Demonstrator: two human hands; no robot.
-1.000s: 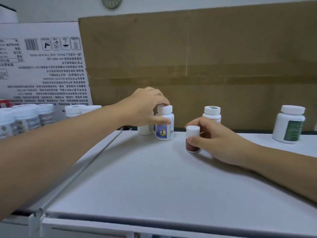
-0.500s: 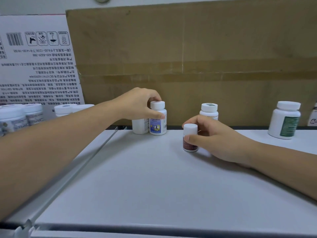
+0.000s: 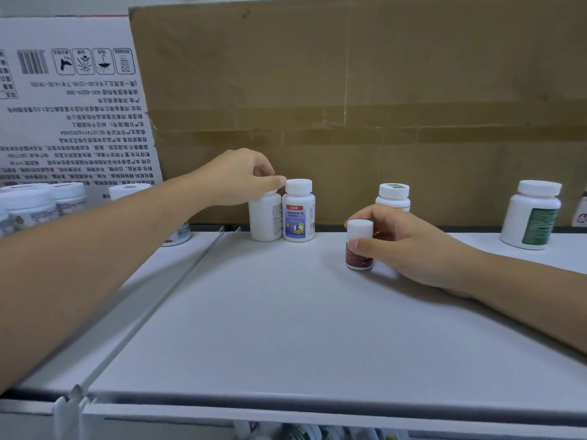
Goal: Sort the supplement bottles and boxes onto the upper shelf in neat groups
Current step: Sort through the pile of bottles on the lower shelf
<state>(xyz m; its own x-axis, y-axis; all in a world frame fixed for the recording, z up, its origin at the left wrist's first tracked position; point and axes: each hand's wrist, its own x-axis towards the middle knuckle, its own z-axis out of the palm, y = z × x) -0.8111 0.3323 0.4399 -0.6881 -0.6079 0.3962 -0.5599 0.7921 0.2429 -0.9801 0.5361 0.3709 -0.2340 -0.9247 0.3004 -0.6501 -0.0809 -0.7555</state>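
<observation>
White shelf (image 3: pixel 286 328) boards run across the view, backed by brown cardboard (image 3: pixel 349 90). At the far edge a plain white bottle (image 3: pixel 265 217) and a blue-label bottle (image 3: pixel 298 217) stand upright, touching. The left hand (image 3: pixel 235 176) curls over the plain bottle's top, its thumb against the blue-label bottle's cap; whether it grips cannot be told. Nearer and to the right, the right hand (image 3: pixel 409 246) grips a small dark-red bottle (image 3: pixel 358 246) standing on the shelf.
</observation>
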